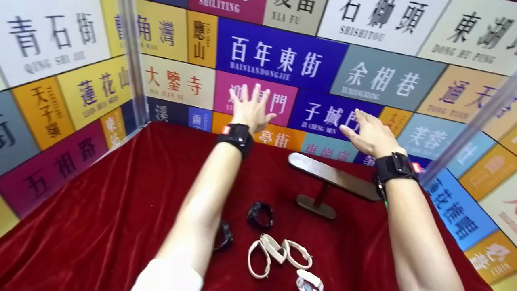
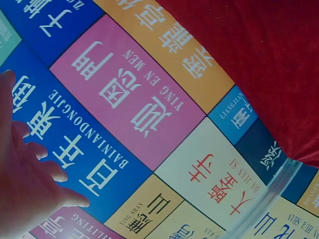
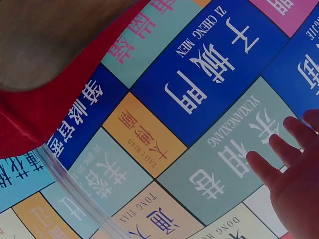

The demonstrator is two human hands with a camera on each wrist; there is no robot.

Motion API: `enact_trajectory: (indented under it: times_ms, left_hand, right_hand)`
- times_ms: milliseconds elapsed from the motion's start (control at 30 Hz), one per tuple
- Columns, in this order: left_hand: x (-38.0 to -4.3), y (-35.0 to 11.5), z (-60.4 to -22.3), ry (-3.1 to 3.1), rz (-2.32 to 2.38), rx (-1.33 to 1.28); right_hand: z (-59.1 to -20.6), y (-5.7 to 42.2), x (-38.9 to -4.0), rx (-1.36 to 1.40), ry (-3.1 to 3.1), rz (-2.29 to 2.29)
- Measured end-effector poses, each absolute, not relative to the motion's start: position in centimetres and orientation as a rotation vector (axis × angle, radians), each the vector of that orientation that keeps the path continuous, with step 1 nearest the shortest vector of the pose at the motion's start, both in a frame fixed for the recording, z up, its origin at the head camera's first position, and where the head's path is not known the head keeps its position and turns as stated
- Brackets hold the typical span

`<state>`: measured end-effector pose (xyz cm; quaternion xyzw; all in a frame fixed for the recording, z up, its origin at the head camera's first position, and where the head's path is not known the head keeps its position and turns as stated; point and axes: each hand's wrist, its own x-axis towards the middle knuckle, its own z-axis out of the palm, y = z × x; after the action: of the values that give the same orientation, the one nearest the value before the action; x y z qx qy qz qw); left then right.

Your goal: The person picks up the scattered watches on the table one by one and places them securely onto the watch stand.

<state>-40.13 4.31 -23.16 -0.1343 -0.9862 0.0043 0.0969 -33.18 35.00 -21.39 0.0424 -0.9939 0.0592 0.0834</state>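
Observation:
My left hand [image 1: 251, 110] is stretched forward with its fingers spread, holding nothing, in front of the wall of printed signs. To its right, my right hand [image 1: 372, 131] reaches out too, fingers extended and nothing in them. Below the right hand stands a dark wooden display stand [image 1: 335, 174] with a long top bar and an oval foot. Between the forearms lie a black watch [image 1: 260, 215], a cream three-loop watch holder [image 1: 278, 251] and a white watch [image 1: 309, 280]. Another black watch [image 1: 225, 236] is partly hidden by the left forearm.
Dark red velvet cloth [image 1: 101, 218] covers the surface. Colourful panels with Chinese lettering [image 1: 278, 54] enclose it at the back and sides. Clear vertical posts [image 1: 135, 60] stand at the corners. Each wrist wears a black strap with a camera [image 1: 236, 138].

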Motion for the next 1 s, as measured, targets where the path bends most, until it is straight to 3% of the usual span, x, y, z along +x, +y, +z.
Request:
enact_trajectory:
  times_ms: [633,1000]
  left_hand:
    - [-35.1,2.2,-24.1,-2.809,-0.199,-0.761]
    - [-29.1,2.9,-26.3,-2.658,-0.308,-1.099]
  right_hand:
    - [-23.6,30.8,-29.3,0.253,-2.874,0.136]
    - [-25.7,28.4,-23.0,0.400,-2.820,0.074]
